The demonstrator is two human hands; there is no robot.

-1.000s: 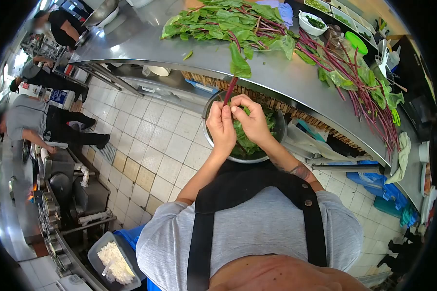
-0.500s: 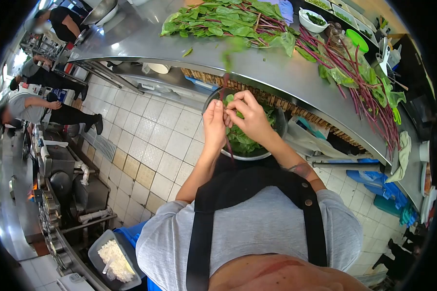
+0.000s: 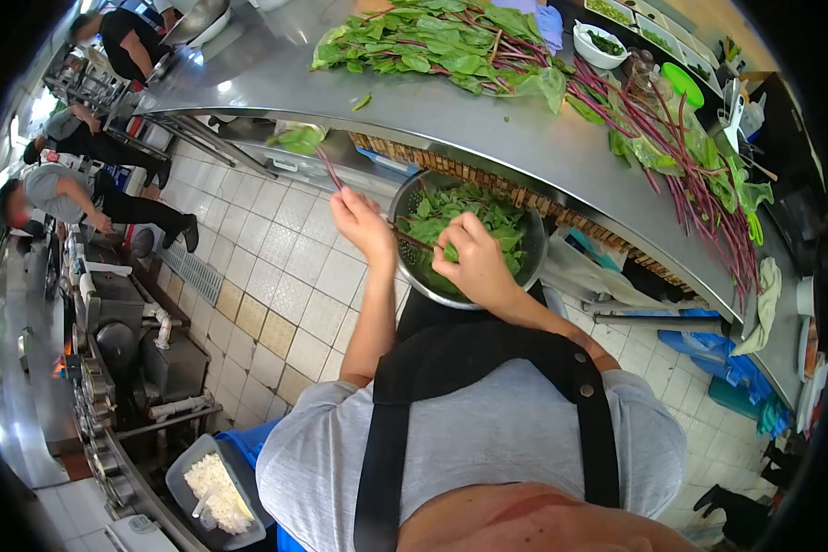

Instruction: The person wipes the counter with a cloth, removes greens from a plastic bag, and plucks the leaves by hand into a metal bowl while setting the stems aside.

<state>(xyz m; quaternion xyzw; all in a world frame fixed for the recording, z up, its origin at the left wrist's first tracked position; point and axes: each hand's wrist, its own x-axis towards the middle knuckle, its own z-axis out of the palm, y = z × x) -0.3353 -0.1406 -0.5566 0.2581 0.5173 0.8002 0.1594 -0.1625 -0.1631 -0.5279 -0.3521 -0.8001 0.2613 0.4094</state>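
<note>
My left hand is closed around a reddish-purple stem with a green leaf at its far end. The stem's other end runs out of my fist toward my right hand. That hand hovers over a metal colander, thumb and fingers pinched together; what lies between them is hidden. Torn green leaves fill much of the colander, which sits by my lap. A pile of leafy stems lies on the steel counter in front of me.
Bare purple stems are heaped at the counter's right, near a white bowl and a green lid. Several people stand at the left. A tub of white food is at lower left.
My hands have moved apart over the colander. My left hand has swung left with the leafy stem, which now points up and left; my right hand has lowered toward the torn leaves.
</note>
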